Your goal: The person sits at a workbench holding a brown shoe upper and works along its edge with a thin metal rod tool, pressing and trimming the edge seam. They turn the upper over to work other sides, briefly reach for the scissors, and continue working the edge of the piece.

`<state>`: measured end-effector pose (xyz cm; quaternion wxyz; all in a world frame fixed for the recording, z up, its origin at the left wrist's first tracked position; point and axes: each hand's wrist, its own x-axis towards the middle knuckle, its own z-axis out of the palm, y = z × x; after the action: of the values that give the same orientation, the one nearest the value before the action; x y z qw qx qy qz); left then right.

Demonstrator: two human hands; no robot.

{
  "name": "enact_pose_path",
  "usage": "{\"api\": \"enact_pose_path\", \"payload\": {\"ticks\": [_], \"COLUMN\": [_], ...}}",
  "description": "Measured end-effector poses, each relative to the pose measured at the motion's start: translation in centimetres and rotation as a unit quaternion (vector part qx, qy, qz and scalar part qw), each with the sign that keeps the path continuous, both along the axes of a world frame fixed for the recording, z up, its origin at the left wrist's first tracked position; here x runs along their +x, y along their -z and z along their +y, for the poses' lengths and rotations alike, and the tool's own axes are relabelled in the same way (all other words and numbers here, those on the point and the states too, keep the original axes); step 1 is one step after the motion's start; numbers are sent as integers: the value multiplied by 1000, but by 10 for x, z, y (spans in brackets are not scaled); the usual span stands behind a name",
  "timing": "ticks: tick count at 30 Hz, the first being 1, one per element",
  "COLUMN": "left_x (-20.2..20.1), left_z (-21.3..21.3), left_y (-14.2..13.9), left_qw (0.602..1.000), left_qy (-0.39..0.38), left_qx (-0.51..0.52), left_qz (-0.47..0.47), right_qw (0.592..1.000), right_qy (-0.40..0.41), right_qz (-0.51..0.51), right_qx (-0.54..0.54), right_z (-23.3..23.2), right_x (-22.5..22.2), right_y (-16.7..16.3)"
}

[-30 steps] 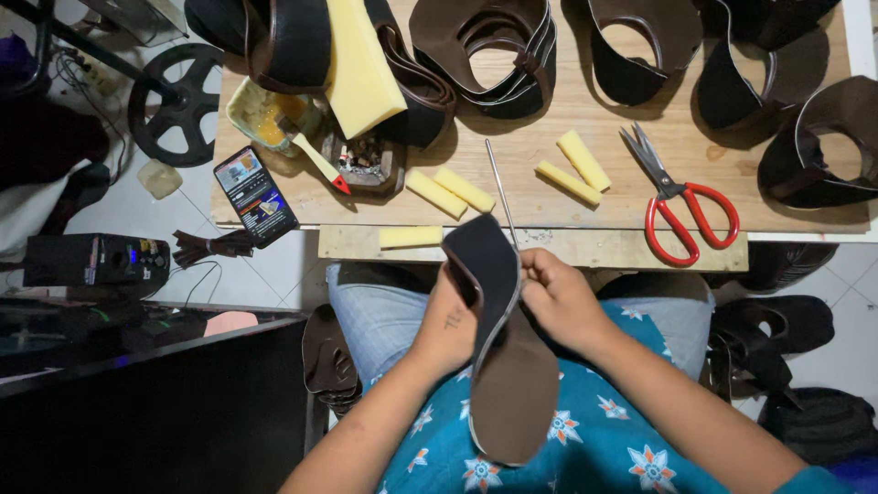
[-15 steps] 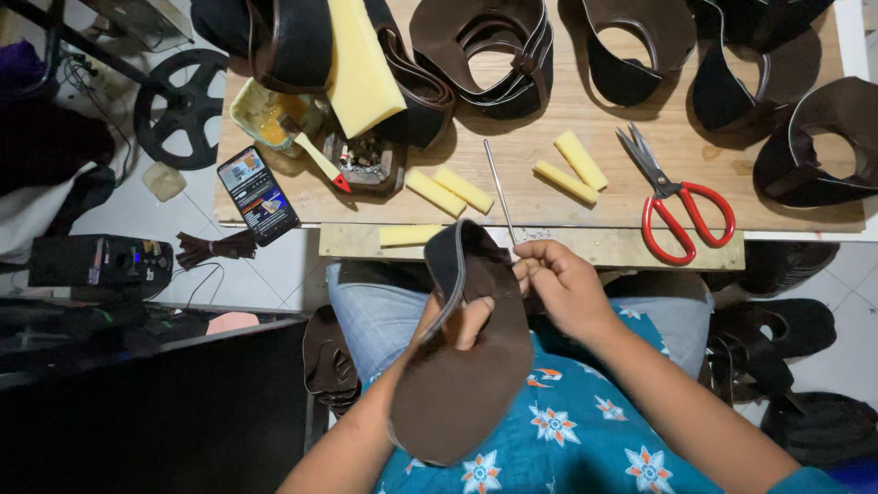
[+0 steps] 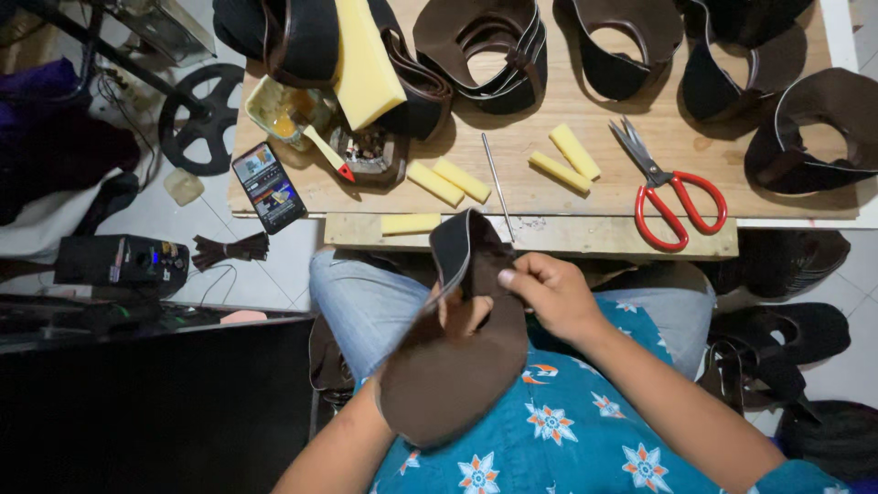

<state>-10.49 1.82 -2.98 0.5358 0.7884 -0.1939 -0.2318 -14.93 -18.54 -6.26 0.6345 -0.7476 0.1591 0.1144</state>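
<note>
A dark brown leather shoe-upper piece [image 3: 448, 370] with a black lining rests over my lap. My left hand [image 3: 465, 309] is mostly hidden beneath it, its fingers showing through the cut-out opening while it holds the piece up. My right hand [image 3: 549, 291] pinches the piece's upper right edge between thumb and fingers. Both hands are just in front of the wooden worktable's near edge [image 3: 549, 236].
On the table lie red-handled scissors [image 3: 672, 187], a thin metal rod [image 3: 497, 183], several yellow foam strips [image 3: 448, 181], a large foam wedge [image 3: 364, 59], a glue tub with brush [image 3: 291, 117], a phone [image 3: 268, 187] and several brown leather uppers [image 3: 485, 50]. Dark shoe parts [image 3: 777, 338] sit on the floor at right.
The leather piece has turned from edge-on to flat, its brown face now towards me. My left hand has slid underneath it, and my right hand moved down onto its edge.
</note>
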Motion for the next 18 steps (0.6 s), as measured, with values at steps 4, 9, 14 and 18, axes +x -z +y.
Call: {"api": "enact_pose_path", "payload": {"ticks": [4, 9, 14, 18], "left_x": [-2, 6, 25, 22], "left_z": [0, -11, -17, -36], "left_y": [2, 16, -6, -44], "left_qw": [999, 947, 866, 935], "left_qy": [-33, 29, -46, -4], "left_qx": [-25, -228, -400, -333], "left_qz": [-10, 225, 295, 123], "right_qw": [994, 962, 967, 831], "right_qy": [9, -37, 183, -49], "right_qz": [-26, -263, 46, -330], "right_qx": [109, -58, 173, -445], "right_z": [-7, -13, -12, -9], "right_x": [-1, 4, 30, 18], "right_y": [2, -24, -88, -134]}}
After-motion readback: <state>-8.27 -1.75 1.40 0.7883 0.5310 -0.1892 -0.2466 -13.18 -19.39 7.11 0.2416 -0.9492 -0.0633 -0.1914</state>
